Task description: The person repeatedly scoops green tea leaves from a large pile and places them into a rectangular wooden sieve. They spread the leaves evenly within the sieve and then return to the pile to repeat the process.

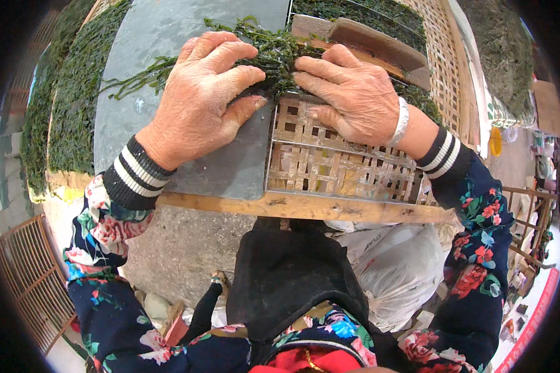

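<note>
A long bunch of dark green, wet seaweed (274, 53) runs across the grey board (193, 155) and onto a woven bamboo mat (336, 165) at its right. Over the strands lies my left hand (199, 93), its fingers bent on them and its thumb held apart, with loose ends trailing out to its left. My right hand (354, 93) presses its fingertips into the bunch from the right, above the mat. What lies under both palms is hidden. Just beyond my right hand a brown wooden block (379, 43) rests on the mat.
Seaweed sheets (87, 99) line the left side, and more seaweed (404, 18) covers the far mat. A wooden rail (317, 207) forms the near edge. Below stand a white plastic sack (398, 267) and, at left, a slatted rack (31, 280).
</note>
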`<action>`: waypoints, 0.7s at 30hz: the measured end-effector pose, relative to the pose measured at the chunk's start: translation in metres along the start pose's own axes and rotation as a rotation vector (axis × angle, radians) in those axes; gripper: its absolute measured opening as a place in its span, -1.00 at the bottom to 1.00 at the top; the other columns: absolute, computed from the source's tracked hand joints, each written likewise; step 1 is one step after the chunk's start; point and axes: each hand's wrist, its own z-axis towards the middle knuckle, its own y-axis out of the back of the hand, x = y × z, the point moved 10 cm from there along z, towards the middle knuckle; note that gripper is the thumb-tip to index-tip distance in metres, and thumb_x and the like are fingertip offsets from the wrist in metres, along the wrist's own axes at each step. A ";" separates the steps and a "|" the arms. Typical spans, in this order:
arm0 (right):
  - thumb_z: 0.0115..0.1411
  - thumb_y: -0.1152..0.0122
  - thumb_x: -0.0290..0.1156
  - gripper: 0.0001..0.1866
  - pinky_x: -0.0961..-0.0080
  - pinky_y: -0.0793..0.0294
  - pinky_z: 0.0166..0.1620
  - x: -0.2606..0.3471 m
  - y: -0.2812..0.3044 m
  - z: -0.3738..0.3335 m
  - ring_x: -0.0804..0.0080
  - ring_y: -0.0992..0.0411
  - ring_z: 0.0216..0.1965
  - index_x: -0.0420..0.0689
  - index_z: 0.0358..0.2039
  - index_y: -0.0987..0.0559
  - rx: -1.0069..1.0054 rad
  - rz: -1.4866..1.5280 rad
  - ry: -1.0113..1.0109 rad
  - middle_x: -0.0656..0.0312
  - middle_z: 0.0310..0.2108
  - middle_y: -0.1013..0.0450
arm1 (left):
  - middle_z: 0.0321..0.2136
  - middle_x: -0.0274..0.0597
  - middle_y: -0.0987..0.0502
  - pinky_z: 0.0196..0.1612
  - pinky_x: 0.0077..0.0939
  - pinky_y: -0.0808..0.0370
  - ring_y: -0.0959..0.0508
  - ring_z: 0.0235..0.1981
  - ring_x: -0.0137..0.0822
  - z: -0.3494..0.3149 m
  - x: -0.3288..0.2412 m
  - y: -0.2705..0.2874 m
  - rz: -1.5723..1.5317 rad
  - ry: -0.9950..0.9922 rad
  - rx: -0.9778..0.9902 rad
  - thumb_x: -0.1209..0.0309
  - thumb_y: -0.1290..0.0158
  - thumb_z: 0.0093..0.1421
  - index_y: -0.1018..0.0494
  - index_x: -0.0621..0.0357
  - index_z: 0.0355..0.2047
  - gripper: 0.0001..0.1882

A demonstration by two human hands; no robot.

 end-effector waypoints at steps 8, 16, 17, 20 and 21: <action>0.09 -0.34 -0.19 -0.42 0.28 -0.50 0.05 0.007 0.006 -0.004 0.13 -0.37 0.03 -0.19 0.11 -0.56 -0.058 -0.088 0.080 0.17 0.20 -0.45 | -0.04 -0.09 -0.56 0.22 -0.05 -0.37 -0.46 0.13 0.00 0.021 -0.019 -0.002 -0.118 -0.106 -0.080 0.40 -0.36 -0.09 -0.60 0.19 -0.20 -0.61; 0.07 -0.39 -0.22 -0.44 0.25 -0.44 0.11 -0.025 0.021 -0.074 0.17 -0.29 0.26 -0.03 0.12 -0.57 -0.029 -0.340 0.083 0.29 0.26 -0.41 | 0.06 -0.09 -0.51 0.28 -0.02 -0.30 -0.38 0.22 0.00 0.038 -0.039 -0.043 0.030 -0.101 0.120 0.35 -0.34 -0.06 -0.58 0.22 -0.09 -0.52; 0.07 -0.39 -0.22 -0.44 0.24 -0.42 0.14 -0.032 0.026 -0.085 0.16 -0.29 0.27 -0.04 0.12 -0.57 -0.037 -0.330 0.066 0.28 0.26 -0.41 | 0.04 -0.11 -0.52 0.28 -0.01 -0.29 -0.38 0.22 -0.03 0.040 -0.041 -0.042 0.056 -0.093 0.109 0.32 -0.34 -0.06 -0.60 0.20 -0.10 -0.53; 0.09 -0.38 -0.24 -0.47 0.18 -0.38 0.26 -0.049 0.044 -0.117 0.11 -0.30 0.28 -0.07 0.10 -0.59 -0.110 -0.267 -0.010 0.23 0.25 -0.43 | 0.07 -0.11 -0.51 0.29 0.01 -0.27 -0.38 0.22 -0.05 0.047 -0.058 -0.045 0.080 -0.108 0.095 0.28 -0.34 -0.05 -0.59 0.16 -0.06 -0.50; 0.09 -0.38 -0.24 -0.47 0.18 -0.39 0.26 -0.053 0.049 -0.127 0.10 -0.31 0.26 -0.07 0.10 -0.59 -0.123 -0.242 -0.032 0.20 0.23 -0.44 | 0.07 -0.11 -0.51 0.29 0.02 -0.27 -0.38 0.22 -0.04 0.050 -0.066 -0.047 0.060 -0.129 0.089 0.27 -0.34 -0.05 -0.59 0.15 -0.05 -0.49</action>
